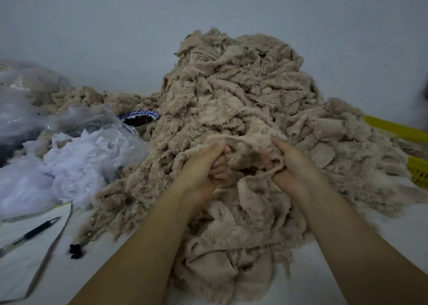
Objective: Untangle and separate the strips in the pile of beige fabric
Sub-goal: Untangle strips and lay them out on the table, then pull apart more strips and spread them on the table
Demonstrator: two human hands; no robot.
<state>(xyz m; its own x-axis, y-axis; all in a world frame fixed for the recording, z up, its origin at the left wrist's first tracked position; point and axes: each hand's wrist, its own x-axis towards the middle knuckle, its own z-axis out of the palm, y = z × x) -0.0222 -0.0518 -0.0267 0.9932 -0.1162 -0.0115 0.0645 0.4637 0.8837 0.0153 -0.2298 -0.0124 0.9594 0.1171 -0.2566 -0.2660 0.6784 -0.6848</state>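
A tall pile of beige fabric (231,91) with frayed fuzzy strips fills the middle of the view and leans against the pale wall. My left hand (203,165) and my right hand (294,163) are in front of the pile, both with fingers curled around one beige strip (247,142). The strip runs taut between the two hands along its upper edge and sags below them into the heap. More loose beige strips (231,247) lie between my forearms, near the front edge.
White fabric scraps (76,165) and clear plastic bags (34,110) sit at the left. A blue-patterned bowl (140,117) with dark contents is half buried beside the pile. A notebook with a pen (34,230) lies front left. A yellow basket (414,168) is at the right.
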